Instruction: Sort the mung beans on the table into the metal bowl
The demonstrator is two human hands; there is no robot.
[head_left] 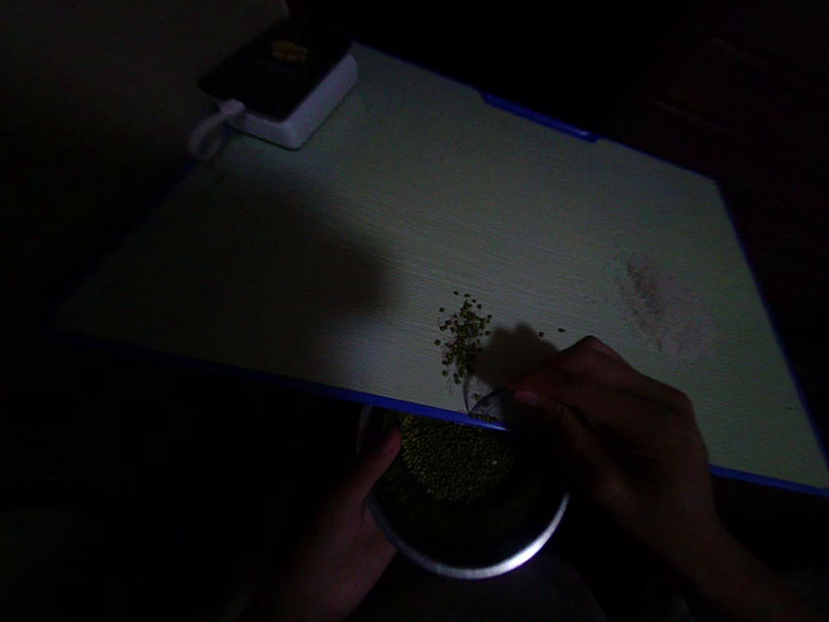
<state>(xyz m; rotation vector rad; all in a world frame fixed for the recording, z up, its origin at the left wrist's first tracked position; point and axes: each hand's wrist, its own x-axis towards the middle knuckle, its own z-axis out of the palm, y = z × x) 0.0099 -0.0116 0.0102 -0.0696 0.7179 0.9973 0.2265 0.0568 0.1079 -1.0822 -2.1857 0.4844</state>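
My left hand (354, 550) grips the side of a round metal bowl (467, 563), thumb over its rim. Small green beans, like mung beans (455, 462), lie in the bowl, which sits just below the front edge of a pale, blue-edged tabletop (409, 213). My right hand (622, 439) is closed on a thin piece with a rounded, see-through edge (493, 405), held down at the tabletop's edge above the bowl; its kind is too dark to tell. Beside it lies a loose pile of green beans (465, 335), with a few stray ones further right.
On the tabletop's right side is a patch of pale powder or grains (664, 306). A white box-like thing (300, 124) with a dark top and a loop of white strap (212, 130) stands at the back left corner. The surroundings are very dark.
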